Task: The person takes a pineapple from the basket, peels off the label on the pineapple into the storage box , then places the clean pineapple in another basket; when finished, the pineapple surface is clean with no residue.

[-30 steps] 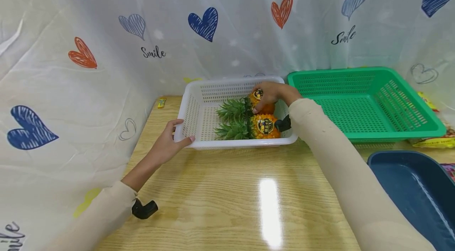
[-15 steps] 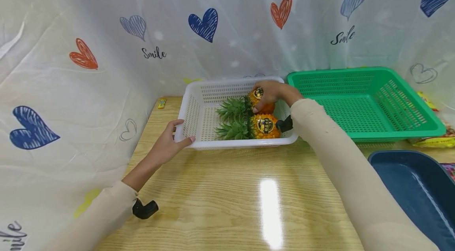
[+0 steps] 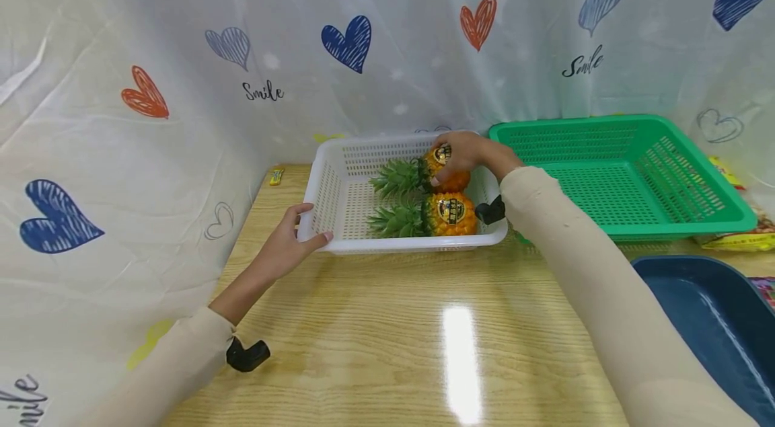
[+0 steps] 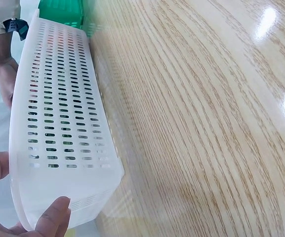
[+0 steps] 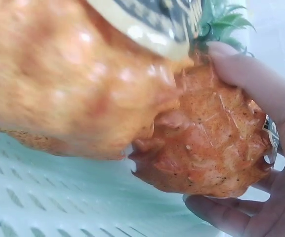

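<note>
Two orange pineapples with green crowns and dark round labels lie side by side in the white basket [image 3: 321, 191], crowns pointing left. My right hand [image 3: 465, 157] reaches in and grips the back pineapple [image 3: 457, 179], thumb on one side and fingers curled round the other, as the right wrist view shows. The front pineapple [image 3: 451, 215] lies close against it, near the basket's front wall. At the basket's left end, my left hand [image 3: 289, 235] holds the rim, with the thumb at the front corner and fingers over the end.
A green basket [image 3: 660, 228] stands right beside the white one. In front of it is a dark blue basin [image 3: 678, 272]. Snack packets [image 3: 741, 242] lie at the far right, and a small yellow packet [image 3: 276, 176] at the left corner. A curtain hangs behind.
The back pineapple and my right hand have shifted slightly right. The front pineapple has rolled a little, its label turned. My left hand stays on the rim.
</note>
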`<state>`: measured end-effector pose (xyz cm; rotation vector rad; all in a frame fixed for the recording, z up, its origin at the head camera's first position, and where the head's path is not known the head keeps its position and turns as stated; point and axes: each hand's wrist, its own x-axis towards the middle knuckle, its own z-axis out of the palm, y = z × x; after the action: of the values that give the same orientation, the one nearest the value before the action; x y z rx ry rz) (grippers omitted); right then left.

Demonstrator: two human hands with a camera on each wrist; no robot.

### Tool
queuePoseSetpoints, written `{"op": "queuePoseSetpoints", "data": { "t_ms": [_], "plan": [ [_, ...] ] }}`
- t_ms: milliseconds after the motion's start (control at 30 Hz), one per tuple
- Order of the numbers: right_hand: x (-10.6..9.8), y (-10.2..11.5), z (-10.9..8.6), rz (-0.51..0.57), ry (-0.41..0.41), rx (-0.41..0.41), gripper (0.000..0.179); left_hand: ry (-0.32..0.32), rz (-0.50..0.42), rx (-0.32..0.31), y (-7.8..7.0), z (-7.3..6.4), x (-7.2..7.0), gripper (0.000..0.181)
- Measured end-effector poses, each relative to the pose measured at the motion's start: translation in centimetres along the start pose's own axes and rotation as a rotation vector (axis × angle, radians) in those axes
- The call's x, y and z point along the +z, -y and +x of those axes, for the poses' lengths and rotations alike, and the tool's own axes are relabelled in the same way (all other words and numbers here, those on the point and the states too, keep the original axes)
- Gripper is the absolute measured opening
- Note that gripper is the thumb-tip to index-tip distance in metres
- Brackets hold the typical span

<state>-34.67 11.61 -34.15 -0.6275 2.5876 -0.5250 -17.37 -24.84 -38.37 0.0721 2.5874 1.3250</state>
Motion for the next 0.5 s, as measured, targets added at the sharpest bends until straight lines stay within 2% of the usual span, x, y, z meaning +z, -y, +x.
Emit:
{"op": "queuePoseSetpoints", "data": {
  "t_ms": [233, 500],
  "plan": [
    [-0.18, -0.13, -0.09, 0.001, -0.029, -0.006, 0.084, -0.002, 0.0, 0.005, -0.04, -0.09, 0.0, 0.088],
    [-0.8, 0.15, -0.55, 0.049, -0.065, -0.038, 0.082, -0.005, 0.01, -0.001, -0.13, -0.13, -0.02, 0.088]
  ]
}}
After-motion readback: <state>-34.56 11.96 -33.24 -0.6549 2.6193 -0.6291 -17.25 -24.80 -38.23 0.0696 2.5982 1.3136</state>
